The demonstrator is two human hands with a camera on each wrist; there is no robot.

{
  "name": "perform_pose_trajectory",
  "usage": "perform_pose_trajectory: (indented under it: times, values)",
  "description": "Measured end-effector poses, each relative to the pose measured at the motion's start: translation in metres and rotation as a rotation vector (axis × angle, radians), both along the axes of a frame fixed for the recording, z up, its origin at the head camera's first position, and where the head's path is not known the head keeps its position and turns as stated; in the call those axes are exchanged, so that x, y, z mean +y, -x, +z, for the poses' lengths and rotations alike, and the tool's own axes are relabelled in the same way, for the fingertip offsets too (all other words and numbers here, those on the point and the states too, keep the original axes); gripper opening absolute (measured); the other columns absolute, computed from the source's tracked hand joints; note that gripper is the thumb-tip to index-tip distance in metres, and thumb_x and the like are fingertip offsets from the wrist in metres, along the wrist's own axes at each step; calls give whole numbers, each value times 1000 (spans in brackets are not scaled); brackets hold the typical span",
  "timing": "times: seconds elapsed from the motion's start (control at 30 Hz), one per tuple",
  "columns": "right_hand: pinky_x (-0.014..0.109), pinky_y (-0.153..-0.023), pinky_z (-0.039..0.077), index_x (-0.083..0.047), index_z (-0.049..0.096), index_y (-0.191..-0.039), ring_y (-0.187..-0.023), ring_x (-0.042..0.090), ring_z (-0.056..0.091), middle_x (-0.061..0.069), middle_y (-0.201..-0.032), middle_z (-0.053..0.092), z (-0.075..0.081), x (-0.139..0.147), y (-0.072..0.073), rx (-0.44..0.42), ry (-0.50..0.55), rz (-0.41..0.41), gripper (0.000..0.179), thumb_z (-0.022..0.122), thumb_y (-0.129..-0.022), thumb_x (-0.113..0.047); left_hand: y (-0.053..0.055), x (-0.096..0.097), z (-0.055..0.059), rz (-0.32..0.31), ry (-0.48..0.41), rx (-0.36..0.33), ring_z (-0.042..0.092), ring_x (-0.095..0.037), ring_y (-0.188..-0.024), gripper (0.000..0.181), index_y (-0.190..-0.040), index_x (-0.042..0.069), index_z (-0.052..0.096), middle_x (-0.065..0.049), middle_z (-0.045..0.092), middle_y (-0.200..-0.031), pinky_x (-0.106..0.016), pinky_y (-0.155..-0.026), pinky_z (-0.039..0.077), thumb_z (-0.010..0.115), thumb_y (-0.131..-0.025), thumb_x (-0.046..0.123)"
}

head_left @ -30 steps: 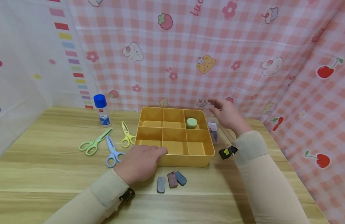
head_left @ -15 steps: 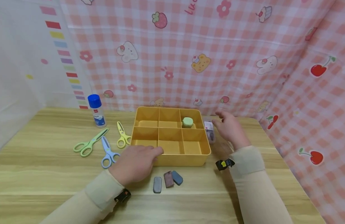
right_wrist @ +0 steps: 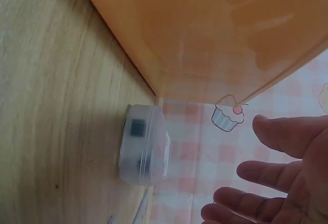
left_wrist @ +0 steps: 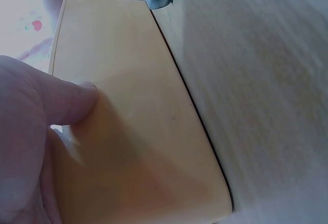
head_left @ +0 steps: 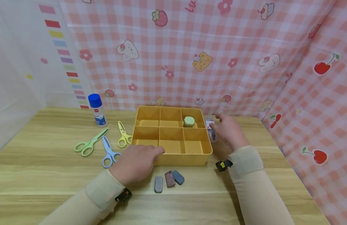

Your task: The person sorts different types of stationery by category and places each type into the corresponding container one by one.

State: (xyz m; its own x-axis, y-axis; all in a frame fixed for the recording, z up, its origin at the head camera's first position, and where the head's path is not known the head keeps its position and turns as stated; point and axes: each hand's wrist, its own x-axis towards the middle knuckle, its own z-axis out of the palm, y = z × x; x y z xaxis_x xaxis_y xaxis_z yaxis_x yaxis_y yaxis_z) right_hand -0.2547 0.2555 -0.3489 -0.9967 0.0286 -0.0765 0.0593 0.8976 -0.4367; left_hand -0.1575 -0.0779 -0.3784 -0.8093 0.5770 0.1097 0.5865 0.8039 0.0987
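Observation:
A yellow-orange organizer box (head_left: 184, 159) with several compartments stands mid-table. My left hand (head_left: 135, 164) grips its front left rim, the thumb (left_wrist: 74, 103) pressed on the outer wall in the left wrist view and the other fingers partly hidden. A small pale green rounded object (head_left: 189, 121) sits in the back right compartment. Beside the box's right wall lies a small clear plastic case (head_left: 212, 136) with a white label and dark pieces inside. My right hand (head_left: 229, 130) hovers over that case with spread fingers; in the right wrist view the hand (right_wrist: 279, 188) holds nothing.
Green scissors (head_left: 90, 146), blue scissors (head_left: 109, 152) and yellow scissors (head_left: 123, 136) lie left of the box. Behind them stands a blue-capped glue bottle (head_left: 98, 112). Small flat blocks, grey (head_left: 158, 184), maroon (head_left: 170, 179) and blue (head_left: 178, 177), lie in front. Checked cloth (head_left: 167, 62) hangs behind.
My right hand has come down and closer to the clear case beside the box. My left hand keeps its hold on the rim. The head view has shifted slightly.

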Motion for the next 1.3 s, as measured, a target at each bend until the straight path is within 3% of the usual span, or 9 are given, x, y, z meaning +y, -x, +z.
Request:
perform_pose_trajectory:
  times: [0.33, 0.47, 0.63, 0.9, 1.17, 1.3]
  values:
    - [64, -116, 39, 0, 44, -155, -142, 49, 49, 28, -156, 49, 2, 4, -5, -86, -28, 15, 63, 59, -105, -35, 0, 1, 0, 12, 10, -14, 47, -13, -59, 19, -108, 25, 62, 7, 55, -75, -30, -52, 36, 47, -106, 15]
    - [65, -116, 38, 0, 39, -158, -144, 50, 46, 30, -158, 45, 6, 8, -9, -132, -27, 13, 68, 59, -105, -37, 0, 2, 1, 26, 15, -38, 48, -14, -61, 20, -112, 26, 63, 7, 59, -78, -31, -54, 38, 46, -107, 16]
    - [67, -114, 40, -2, 37, -159, -143, 51, 46, 30, -159, 44, 9, 13, -13, -153, -34, 13, 70, 59, -105, -41, -1, 2, 1, 26, 11, -19, 47, -13, -59, 18, -110, 25, 63, 7, 57, -76, -31, -52, 37, 47, -108, 18]
    - [67, -117, 36, -2, 40, -158, -146, 52, 43, 29, -160, 43, 3, 21, -16, -155, -54, -2, 69, 59, -105, -42, 0, 0, 0, 16, 7, 1, 47, -12, -59, 18, -107, 25, 63, 7, 56, -75, -30, -51, 36, 47, -107, 16]
    - [66, -115, 39, -7, 42, -159, -141, 48, 51, 24, -157, 50, -11, 15, -13, -122, -87, 56, 66, 59, -105, -42, 0, 0, 0, 14, 3, 4, 46, -13, -58, 16, -103, 25, 60, 7, 53, -73, -30, -50, 35, 47, -107, 16]
    - [64, -116, 39, -4, 43, -157, -139, 48, 53, 27, -153, 53, -17, 11, -11, -94, -92, 82, 67, 60, -105, -41, 0, 0, -1, 14, 3, 1, 46, -12, -59, 17, -105, 25, 61, 7, 53, -74, -30, -50, 35, 47, -107, 16]
